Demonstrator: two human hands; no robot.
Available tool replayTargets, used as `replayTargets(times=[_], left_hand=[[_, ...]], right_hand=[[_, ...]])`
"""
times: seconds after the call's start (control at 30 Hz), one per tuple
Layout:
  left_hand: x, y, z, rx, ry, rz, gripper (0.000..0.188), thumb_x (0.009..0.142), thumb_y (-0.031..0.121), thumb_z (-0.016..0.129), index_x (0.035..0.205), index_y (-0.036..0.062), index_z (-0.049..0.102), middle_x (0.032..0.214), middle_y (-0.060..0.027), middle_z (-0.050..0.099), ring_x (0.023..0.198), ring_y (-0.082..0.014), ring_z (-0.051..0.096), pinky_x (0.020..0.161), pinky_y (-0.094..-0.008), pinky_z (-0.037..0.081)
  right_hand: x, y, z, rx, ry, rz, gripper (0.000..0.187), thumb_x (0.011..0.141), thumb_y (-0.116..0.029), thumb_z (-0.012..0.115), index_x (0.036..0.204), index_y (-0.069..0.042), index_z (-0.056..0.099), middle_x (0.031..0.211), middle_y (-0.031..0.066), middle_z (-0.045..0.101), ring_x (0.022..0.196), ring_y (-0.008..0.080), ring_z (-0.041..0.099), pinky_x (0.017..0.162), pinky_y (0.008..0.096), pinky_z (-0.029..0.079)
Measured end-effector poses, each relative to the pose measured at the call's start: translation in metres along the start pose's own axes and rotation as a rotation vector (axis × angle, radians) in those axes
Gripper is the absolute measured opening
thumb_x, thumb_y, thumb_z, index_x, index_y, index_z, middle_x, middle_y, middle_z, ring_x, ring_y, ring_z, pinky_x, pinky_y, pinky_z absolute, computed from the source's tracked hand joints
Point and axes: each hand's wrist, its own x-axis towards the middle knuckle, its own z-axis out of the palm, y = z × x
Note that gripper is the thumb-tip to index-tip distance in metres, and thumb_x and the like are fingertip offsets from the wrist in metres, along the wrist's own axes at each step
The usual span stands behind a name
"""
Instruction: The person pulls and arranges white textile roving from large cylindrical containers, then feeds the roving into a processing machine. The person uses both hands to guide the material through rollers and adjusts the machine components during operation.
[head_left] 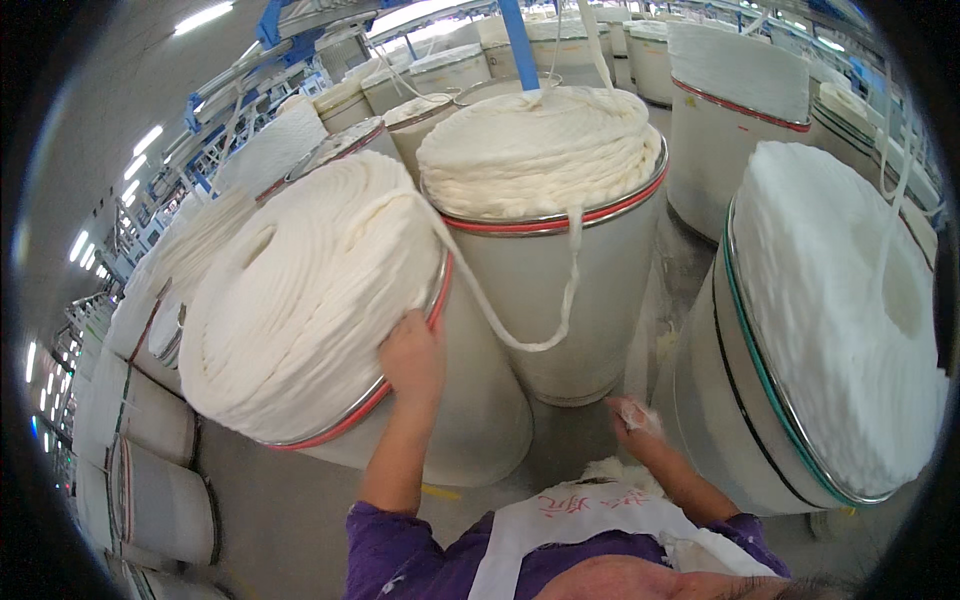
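Note:
My left hand [412, 355] is curled against the cotton edge at the red-banded rim of the left can [480, 400]; its fingertips are partly hidden, so what they grip is unclear. Thick coils of cream cotton sliver [300, 290] rise above that can. Low between the cans, my right hand [634, 420] is closed around a wisp of white cotton fluff [642, 414]. A loose sliver strand [535, 345] sags from the left coils and loops up to the middle can [560, 290], which also has a red band and a heaped cotton top.
A green-banded can [715, 400] piled with white cotton [830, 300] stands close on my right. Behind it is another tall red-banded can [735, 150]. Several cans line the left side and back. A blue post [518, 45] rises behind the middle can.

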Motion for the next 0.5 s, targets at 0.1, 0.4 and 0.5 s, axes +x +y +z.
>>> replayTargets(times=[0.1, 0.4, 0.5], left_hand=[[0.003, 0.010, -0.002, -0.013, -0.015, 0.021, 0.028, 0.085, 0.035, 0.069, 0.085, 0.0087, 0.059, 0.073, -0.0127, 0.063, 0.070, -0.0329, 0.064, 0.066, -0.0452, 0.051], [-0.047, 0.023, -0.044, 0.066, 0.062, 0.205, 0.024, 0.085, 0.029, 0.069, 0.078, 0.0140, 0.052, 0.065, -0.0011, 0.052, 0.057, -0.0198, 0.058, 0.050, -0.0354, 0.047], [-0.056, 0.022, -0.049, 0.050, -0.080, 0.164, 0.020, 0.086, 0.029, 0.068, 0.083, 0.0131, 0.055, 0.074, -0.0031, 0.057, 0.065, -0.0210, 0.061, 0.053, -0.0359, 0.048]], right_hand=[[-0.004, -0.003, 0.011, -0.024, -0.060, -0.029, 0.036, 0.091, -0.021, 0.054, 0.126, -0.012, 0.058, 0.115, 0.0174, 0.063, 0.105, 0.0373, 0.062, 0.088, 0.0468, 0.051], [-0.013, -0.025, 0.045, -0.204, 0.225, -0.121, 0.022, 0.088, -0.013, 0.061, 0.110, -0.015, 0.065, 0.091, 0.0104, 0.064, 0.079, 0.0347, 0.064, 0.065, 0.0447, 0.053], [-0.030, -0.028, 0.055, -0.142, 0.209, -0.032, 0.023, 0.089, -0.015, 0.061, 0.113, -0.015, 0.064, 0.092, 0.0102, 0.064, 0.080, 0.0334, 0.064, 0.066, 0.0422, 0.053]])
